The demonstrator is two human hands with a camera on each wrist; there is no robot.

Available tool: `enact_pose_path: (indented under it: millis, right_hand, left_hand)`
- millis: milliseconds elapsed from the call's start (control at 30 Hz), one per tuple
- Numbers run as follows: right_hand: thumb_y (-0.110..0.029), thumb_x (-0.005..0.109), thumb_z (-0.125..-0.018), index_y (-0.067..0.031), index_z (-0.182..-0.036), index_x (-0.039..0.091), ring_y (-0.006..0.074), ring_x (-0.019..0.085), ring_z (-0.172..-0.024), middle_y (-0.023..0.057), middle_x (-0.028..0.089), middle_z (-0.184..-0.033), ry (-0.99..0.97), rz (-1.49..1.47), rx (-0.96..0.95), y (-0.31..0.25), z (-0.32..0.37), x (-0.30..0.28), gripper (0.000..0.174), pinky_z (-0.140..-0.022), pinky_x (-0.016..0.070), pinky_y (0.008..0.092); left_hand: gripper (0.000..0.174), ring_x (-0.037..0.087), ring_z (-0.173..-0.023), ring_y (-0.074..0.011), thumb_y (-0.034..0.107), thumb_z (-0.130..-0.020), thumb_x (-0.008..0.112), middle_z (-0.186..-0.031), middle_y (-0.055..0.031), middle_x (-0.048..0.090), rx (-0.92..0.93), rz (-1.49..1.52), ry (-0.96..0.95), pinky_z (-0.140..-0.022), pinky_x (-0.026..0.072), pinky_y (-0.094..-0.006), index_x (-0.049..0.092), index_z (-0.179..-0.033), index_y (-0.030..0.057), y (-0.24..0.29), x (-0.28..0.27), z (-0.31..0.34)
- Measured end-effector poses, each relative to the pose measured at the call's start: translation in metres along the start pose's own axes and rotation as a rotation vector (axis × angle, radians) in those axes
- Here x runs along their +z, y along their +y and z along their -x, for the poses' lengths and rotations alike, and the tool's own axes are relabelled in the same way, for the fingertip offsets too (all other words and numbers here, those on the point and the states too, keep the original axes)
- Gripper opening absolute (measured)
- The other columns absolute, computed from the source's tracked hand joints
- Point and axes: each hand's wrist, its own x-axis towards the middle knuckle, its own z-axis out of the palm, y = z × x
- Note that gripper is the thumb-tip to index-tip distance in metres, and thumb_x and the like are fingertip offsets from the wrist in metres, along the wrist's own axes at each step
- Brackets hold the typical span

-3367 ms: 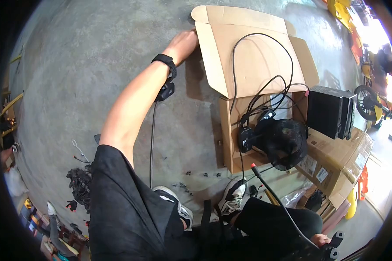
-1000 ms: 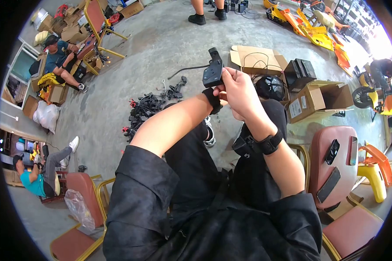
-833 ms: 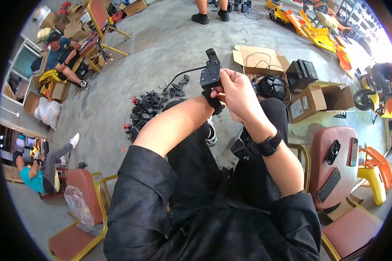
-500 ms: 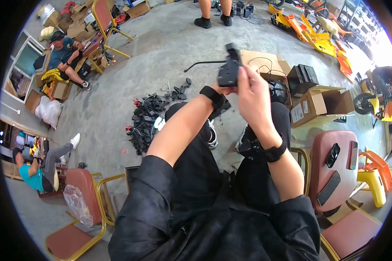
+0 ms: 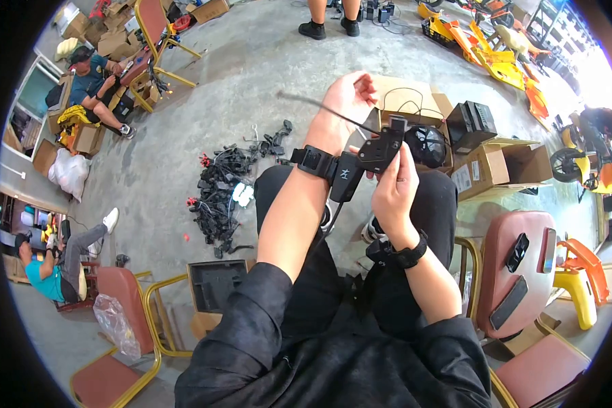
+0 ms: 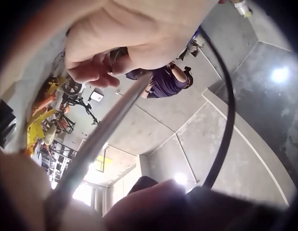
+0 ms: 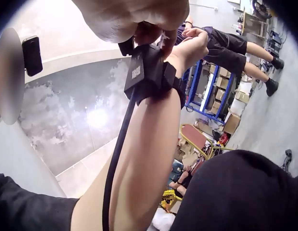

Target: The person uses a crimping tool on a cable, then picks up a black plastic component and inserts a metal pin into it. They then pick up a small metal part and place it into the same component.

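Observation:
My left hand (image 5: 350,105) is raised, palm partly showing, its fingers loosely curled round nothing; they also show in the left wrist view (image 6: 125,41). A strap with a black box (image 5: 345,175) circles that wrist. My right hand (image 5: 396,194) pinches a black bracket-like device (image 5: 381,148) beside the left wrist, with a dark cable (image 5: 319,105) crossing in front of the left hand. In the right wrist view, curled fingers of the right hand (image 7: 134,19) are at a black box (image 7: 146,72) on the left forearm, its cable (image 7: 119,159) running down along the skin.
An opened carton (image 5: 408,88) holds a black mesh object (image 5: 428,145). Right of it are black boxes (image 5: 470,126) and another carton (image 5: 517,164). Tangled black parts (image 5: 217,187) lie on the floor. A chair (image 5: 517,272) carries phone-like items; seated people are at left.
The left hand has come from the carton to the right hand, then extended past the device with its palm turned into view. The pinched device has moved right and lower and turned.

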Motion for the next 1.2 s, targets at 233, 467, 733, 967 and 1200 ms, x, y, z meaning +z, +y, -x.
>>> enact_pose_path:
  millis: [233, 467, 733, 967, 1200]
  right_hand:
    - [-0.012, 0.032, -0.099, 0.001, -0.108, 0.05, 0.0049, 0.044, -0.058, 0.0024, 0.056, -0.079, -0.032, -0.096, 0.216, 0.013, -0.012, -0.003, 0.023, -0.054, 0.0384, 0.019]
    - [-0.015, 0.032, -0.099, -0.0004, -0.107, 0.05, 0.0043, 0.043, -0.056, 0.0011, 0.055, -0.078, -0.082, -0.235, 0.295, 0.019, -0.016, 0.006, 0.024, -0.051, 0.0376, 0.018]
    - [-0.016, 0.033, -0.1, -0.0007, -0.106, 0.05, 0.0028, 0.036, -0.052, -0.0004, 0.052, -0.072, -0.007, -0.322, 0.371, 0.028, -0.023, 0.005, 0.024, -0.047, 0.031, 0.0168]
    - [-0.014, 0.034, -0.099, -0.0008, -0.105, 0.051, 0.0034, 0.044, -0.056, -0.0006, 0.053, -0.073, -0.073, -0.165, 0.35, 0.029, -0.02, 0.011, 0.022, -0.052, 0.038, 0.0186]
    - [-0.009, 0.039, -0.097, 0.0002, -0.108, 0.051, 0.0036, 0.047, -0.056, 0.0006, 0.055, -0.078, 0.013, -0.07, 0.225, 0.008, -0.039, 0.004, 0.019, -0.051, 0.04, 0.0179]
  left_hand:
    - [0.019, 0.041, -0.059, -0.0128, 0.01, -0.093, 0.046, -0.069, -0.0036, 0.045, 0.243, 0.154, 0.051, -0.054, 0.0354, -0.0257, 0.043, -0.075, 0.0051, 0.001, -0.025, -0.027]
    - [0.009, 0.042, -0.052, -0.012, 0.011, -0.094, 0.046, -0.069, -0.0039, 0.046, 0.512, -0.098, 0.161, -0.048, 0.036, -0.027, 0.042, -0.094, 0.0021, 0.003, -0.03, -0.041]
    - [0.014, 0.051, -0.049, -0.0134, 0.012, -0.094, 0.049, -0.066, -0.0061, 0.054, 1.052, -1.163, 0.096, -0.043, 0.0398, -0.0273, 0.042, -0.098, 0.0002, -0.001, -0.043, -0.056]
    - [0.01, 0.052, -0.058, -0.0183, 0.008, -0.09, 0.053, -0.078, -0.0112, 0.057, 0.27, -0.237, -0.01, -0.05, 0.0422, -0.0283, 0.048, -0.095, -0.0002, 0.013, -0.032, -0.034]
    - [0.015, 0.043, -0.055, -0.0154, 0.014, -0.086, 0.048, -0.069, -0.0084, 0.053, 0.122, 0.249, 0.016, -0.053, 0.0376, -0.0283, 0.049, -0.076, 0.0017, 0.012, -0.068, -0.006]
